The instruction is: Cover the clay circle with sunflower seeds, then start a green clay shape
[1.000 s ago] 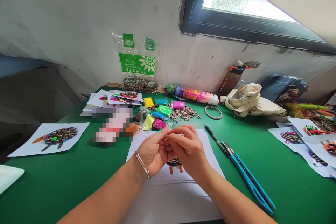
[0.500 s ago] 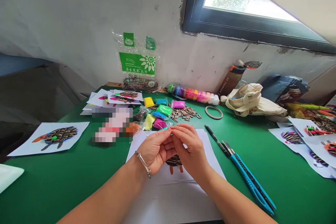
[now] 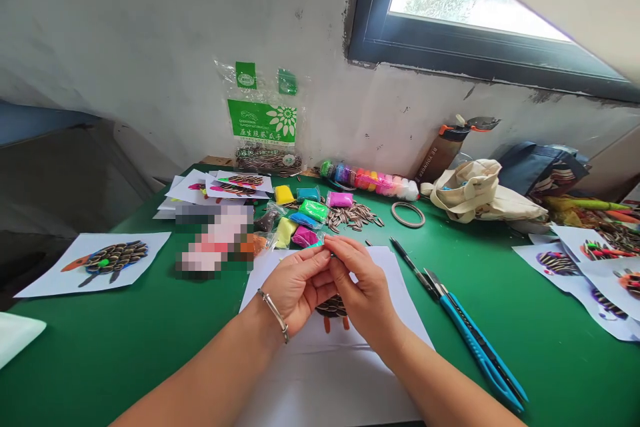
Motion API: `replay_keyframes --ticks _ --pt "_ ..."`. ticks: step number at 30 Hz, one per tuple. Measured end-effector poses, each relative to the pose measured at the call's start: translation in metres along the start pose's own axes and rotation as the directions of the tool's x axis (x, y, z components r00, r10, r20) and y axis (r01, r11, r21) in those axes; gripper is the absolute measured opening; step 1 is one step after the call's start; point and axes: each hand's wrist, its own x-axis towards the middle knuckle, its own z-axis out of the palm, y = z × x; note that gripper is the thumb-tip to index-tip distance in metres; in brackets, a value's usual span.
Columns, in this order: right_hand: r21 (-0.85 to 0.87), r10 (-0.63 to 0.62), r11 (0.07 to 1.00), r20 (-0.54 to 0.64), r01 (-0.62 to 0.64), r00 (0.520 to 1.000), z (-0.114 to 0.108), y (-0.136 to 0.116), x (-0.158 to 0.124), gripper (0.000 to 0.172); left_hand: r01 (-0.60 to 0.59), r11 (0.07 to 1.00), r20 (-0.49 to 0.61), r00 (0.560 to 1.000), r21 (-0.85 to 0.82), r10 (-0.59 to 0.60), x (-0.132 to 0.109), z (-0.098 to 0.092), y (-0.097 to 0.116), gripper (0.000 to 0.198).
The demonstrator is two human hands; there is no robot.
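Note:
My left hand (image 3: pixel 301 288), with a silver bangle at the wrist, meets my right hand (image 3: pixel 364 287) at the fingertips. Both have closed, curled fingers, and whatever lies between them is too small or too hidden to make out. Below them is a white paper sheet (image 3: pixel 320 373). On it a seed picture (image 3: pixel 331 307) shows a dark body of sunflower seeds and two orange legs; my hands cover its upper part. Just beyond the fingertips are packets of coloured clay, among them a magenta packet (image 3: pixel 304 236) and a green packet (image 3: pixel 314 210).
Loose sunflower seeds (image 3: pixel 353 216) lie behind the packets, near a tape ring (image 3: pixel 408 215). To the right are a black pen (image 3: pixel 410 263) and blue-handled tweezers (image 3: pixel 480 340) beside a craft knife. A finished seed bird picture (image 3: pixel 115 260) lies left. A seed bag (image 3: pixel 263 123) leans against the wall.
The fingertips of my right hand have shifted slightly left against those of my left hand. Everything on the table stays in place.

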Motion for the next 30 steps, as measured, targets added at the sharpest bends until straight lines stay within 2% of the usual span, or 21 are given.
replay_keyframes --ticks 5,9,12,15,19,25,30 --pt "-0.028 0.007 1.0 0.015 -0.006 1.0 0.001 0.0 -0.001 0.033 -0.028 0.997 -0.069 0.997 0.068 0.033 0.0 0.0 -0.001 0.011" --pt "0.116 0.206 0.972 0.011 -0.206 0.979 0.001 -0.011 -0.002 0.033 -0.062 0.988 -0.078 0.994 0.141 0.073 0.0 0.0 -0.002 0.011" --pt "0.249 0.385 0.887 0.067 -0.39 0.92 0.0 -0.017 0.001 0.035 -0.077 0.978 -0.079 0.992 0.195 0.094 0.002 -0.002 -0.002 0.019" --pt "0.325 0.474 0.812 0.114 -0.484 0.873 -0.002 -0.017 0.003 0.034 -0.079 0.967 -0.09 0.991 0.244 0.103 0.002 -0.004 -0.003 0.025" --pt "0.371 0.506 0.77 0.141 -0.519 0.851 -0.004 -0.015 0.006 0.031 -0.077 0.964 -0.098 0.99 0.253 0.105 0.002 -0.005 -0.004 0.028" --pt "0.453 0.471 0.694 0.303 -0.56 0.829 -0.01 -0.016 0.009 0.034 -0.083 0.968 -0.119 0.986 0.237 0.114 0.003 -0.005 -0.002 0.027" --pt "0.484 0.489 0.678 0.265 -0.554 0.831 -0.012 -0.007 0.009 0.031 -0.065 0.968 -0.141 0.985 0.241 0.101 0.002 -0.003 -0.001 0.025"
